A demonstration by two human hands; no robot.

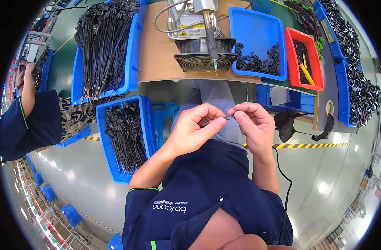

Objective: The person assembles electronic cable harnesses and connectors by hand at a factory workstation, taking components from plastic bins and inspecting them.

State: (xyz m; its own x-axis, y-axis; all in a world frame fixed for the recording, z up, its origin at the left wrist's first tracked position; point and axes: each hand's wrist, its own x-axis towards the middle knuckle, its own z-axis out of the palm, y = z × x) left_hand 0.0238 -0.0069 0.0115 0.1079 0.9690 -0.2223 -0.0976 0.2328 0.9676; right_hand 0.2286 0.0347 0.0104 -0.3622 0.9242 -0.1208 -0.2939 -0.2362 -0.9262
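Observation:
My left hand [196,129] and my right hand [257,129] meet in front of my lap, each closed in a pinch. Between their fingertips is a small dark piece [230,118], too small to make out its kind. A thin wire [247,95] sticks up by the fingers of my right hand. Beyond my hands, at the bench edge, stands a heating tool with a metal nozzle [215,64] over a black fan [205,54]. To the left of my hands, a blue bin [102,125] holds a bundle of black cables [126,135].
On the bench are a blue tray [76,83] of black cables, a blue tray [259,25] of small black sleeves and a red tray [319,81] with a yellow-handled tool [307,75]. More blue bins stand right. A co-worker's arm [28,89] is at left.

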